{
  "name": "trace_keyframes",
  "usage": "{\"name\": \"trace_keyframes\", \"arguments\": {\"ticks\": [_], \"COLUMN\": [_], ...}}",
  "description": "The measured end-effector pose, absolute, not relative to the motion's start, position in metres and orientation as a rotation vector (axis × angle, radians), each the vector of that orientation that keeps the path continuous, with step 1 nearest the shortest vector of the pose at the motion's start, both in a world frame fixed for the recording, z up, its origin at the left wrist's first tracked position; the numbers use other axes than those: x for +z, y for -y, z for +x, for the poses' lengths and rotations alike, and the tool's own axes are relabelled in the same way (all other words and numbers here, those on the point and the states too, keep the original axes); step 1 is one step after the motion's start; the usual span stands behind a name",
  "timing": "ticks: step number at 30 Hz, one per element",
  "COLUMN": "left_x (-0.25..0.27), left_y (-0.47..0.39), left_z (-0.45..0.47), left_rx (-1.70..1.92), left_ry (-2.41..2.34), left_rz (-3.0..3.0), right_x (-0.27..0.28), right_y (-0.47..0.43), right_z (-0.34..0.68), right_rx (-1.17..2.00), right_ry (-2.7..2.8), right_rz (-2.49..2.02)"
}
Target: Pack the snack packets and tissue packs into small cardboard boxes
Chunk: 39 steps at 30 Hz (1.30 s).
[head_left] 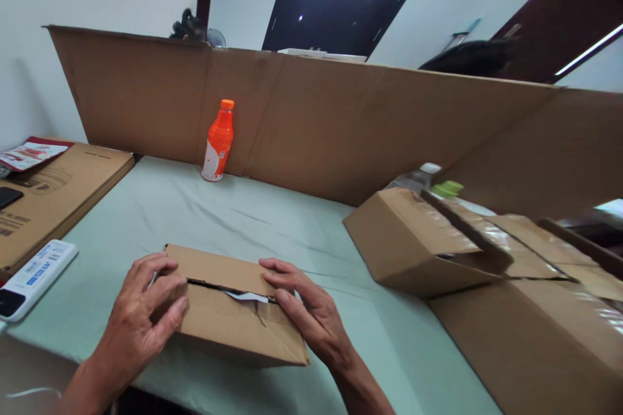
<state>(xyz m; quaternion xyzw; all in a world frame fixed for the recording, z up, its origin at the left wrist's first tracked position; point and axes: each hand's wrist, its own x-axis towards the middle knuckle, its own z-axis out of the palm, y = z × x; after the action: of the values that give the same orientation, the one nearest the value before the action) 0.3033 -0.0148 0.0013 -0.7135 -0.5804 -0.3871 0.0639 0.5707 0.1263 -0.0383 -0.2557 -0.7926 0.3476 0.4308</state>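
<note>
A small brown cardboard box (228, 331) lies near the front edge of the table. Its two top flaps are nearly closed, with a dark gap between them. A bit of white paper (247, 296) pokes out of that gap. My left hand (146, 308) holds the box's left end, its fingers bent and the thumb over the top. At the other end, my right hand (309, 311) grips the box with fingertips on the far flap and thumb by the gap. What lies inside the box is hidden.
An orange bottle (219, 142) stands against the tall cardboard screen (341, 123). Open cardboard boxes (418, 240) crowd the right side, with bottle tops showing behind. At left are a white device (41, 275) and a flat carton (73, 188) bearing a leaflet and phone.
</note>
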Motion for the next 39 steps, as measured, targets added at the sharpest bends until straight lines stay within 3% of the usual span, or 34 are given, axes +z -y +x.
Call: {"name": "trace_keyframes", "arguments": {"ticks": [15,23,29,39], "left_x": [0.010,0.010,0.013,0.022], "left_y": [0.013,0.017,0.006,-0.003], "left_z": [0.310,0.315,0.319,0.315], "left_rx": [-1.056,-1.081,-1.089,-0.952], "left_ry": [1.650,1.678,1.621,1.583], "left_rz": [-2.251,-2.069,-2.127,-2.320], "right_x": [-0.030,-0.002,0.019,0.041], "right_y": [-0.121,-0.088,-0.087,-0.124], "right_z": [0.570,0.582,0.551,0.526], "right_rx": [0.824,0.490,0.265,0.257], "right_ry": [2.042,1.781,2.280,2.892], "right_rz": [-0.747,-0.726,-0.444,-0.671]}}
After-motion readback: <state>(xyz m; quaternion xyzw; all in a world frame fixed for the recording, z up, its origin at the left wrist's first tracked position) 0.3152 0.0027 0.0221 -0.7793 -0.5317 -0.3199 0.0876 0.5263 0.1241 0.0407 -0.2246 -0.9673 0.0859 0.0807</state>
